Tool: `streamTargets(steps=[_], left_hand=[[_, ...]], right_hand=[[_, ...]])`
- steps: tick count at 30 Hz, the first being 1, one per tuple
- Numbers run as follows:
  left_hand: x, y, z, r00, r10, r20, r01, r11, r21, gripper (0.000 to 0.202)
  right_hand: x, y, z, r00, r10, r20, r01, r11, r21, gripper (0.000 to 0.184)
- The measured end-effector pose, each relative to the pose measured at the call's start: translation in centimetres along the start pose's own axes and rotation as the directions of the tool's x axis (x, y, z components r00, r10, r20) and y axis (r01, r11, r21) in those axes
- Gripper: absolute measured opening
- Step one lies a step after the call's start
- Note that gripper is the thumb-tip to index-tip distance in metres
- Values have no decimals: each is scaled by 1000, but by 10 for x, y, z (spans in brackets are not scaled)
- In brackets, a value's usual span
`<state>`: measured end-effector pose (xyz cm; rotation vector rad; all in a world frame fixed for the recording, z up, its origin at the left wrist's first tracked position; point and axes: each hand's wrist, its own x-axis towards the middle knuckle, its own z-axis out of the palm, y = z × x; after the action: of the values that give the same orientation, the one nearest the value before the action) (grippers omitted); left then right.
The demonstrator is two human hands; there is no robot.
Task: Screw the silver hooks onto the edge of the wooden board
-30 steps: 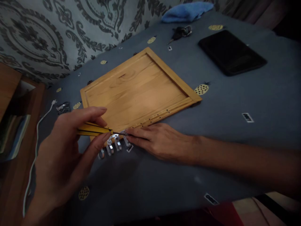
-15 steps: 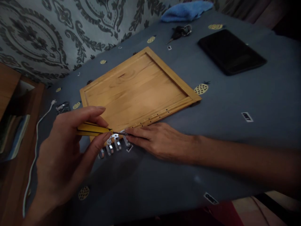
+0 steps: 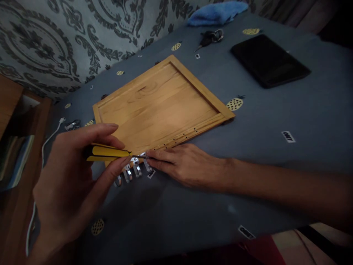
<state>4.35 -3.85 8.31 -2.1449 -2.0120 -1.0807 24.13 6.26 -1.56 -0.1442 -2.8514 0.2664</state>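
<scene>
My left hand [image 3: 68, 184] is closed around a yellow and black screwdriver [image 3: 107, 152], thumb below and fingers above the handle. Its thin shaft points right, the tip at a silver metal hook [image 3: 148, 166] on the near edge of a framed wooden board [image 3: 160, 106]. With its fingertips together, my right hand [image 3: 190, 165] pinches and steadies that hook against the edge; the fingers hide part of it and the screw spot. Several like hooks [image 3: 137, 168] sit in a row to the left. Small dark holes run along the edge to the right.
On the blue-grey cloth [image 3: 206, 217] lie a black tablet [image 3: 270, 60], keys [image 3: 209, 37] and a blue towel [image 3: 217, 14]. At left are a white cable [image 3: 51, 138], a small clear packet [image 3: 72, 125] and a wooden shelf with books [image 3: 16, 158]. A patterned wall [image 3: 110, 29] stands behind.
The screwdriver handle has turned in my left fingers, showing more of its black end, and the left hand has opened back slightly to the left. The right hand stays on the hook.
</scene>
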Motion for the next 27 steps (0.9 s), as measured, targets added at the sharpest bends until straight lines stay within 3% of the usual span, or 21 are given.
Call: streamTargets(steps=[3,10,17,22,27], left_hand=[[0,2,-1,998,-23,51,26,998,-59,47],[1,-1,-2,997,71,14,-72,992,103,44],[3,4,-2,998,-31,47,34,998,-62,44],[2,-2,-2,997,69,16,-70,991,111,45],[3,0,-2,999,-40,8,39,999,26,40]], right_hand=[[1,-1,-1,1000,8,17,-8,1000,2,39],[0,1,-3,1000,-12,11,12,1000,3,39],[0,1,-2,1000,-7,-19,7,1000,0,38],[1,0,-5,1000,6,25,-6,1000,9,40],[0,1,-3,999,1,36,-1,1000,9,41]])
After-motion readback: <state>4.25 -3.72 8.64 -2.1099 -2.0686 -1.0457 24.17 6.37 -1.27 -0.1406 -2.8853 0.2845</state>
